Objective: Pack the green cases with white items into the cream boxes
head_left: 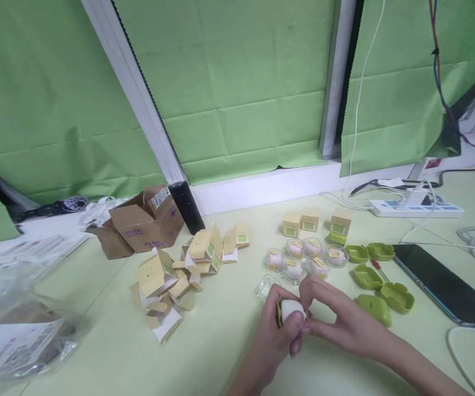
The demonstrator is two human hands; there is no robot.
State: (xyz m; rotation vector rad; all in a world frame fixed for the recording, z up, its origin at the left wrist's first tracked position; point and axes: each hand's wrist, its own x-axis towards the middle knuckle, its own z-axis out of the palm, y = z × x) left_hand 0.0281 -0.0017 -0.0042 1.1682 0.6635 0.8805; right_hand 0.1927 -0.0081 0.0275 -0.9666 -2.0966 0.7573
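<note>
My left hand [271, 333] is wrapped round a small white rounded case [291, 309] with a yellow-green edge, its thumb lying across the front. With bent fingers pinched together, my right hand [342, 316] grips the same case at its right side; the fingertips partly hide that edge. Just beyond the hands lies a clear plastic shell [267, 285]. Several clear cases [294, 269] holding pinkish-white round items sit behind it. To the right are several green flower-shaped shells [398, 297], a rounded green cover [374, 309] and a screwdriver with a red handle [375, 264].
Three small tan boxes [310, 219] stand at the back. A heap of opened tan boxes [179, 280] lies left, before a brown carton [150, 223] and black bottle [186, 208]. A phone [447, 283], power strip [419, 209] and cables are right; a plastic bag [22, 335] is far left.
</note>
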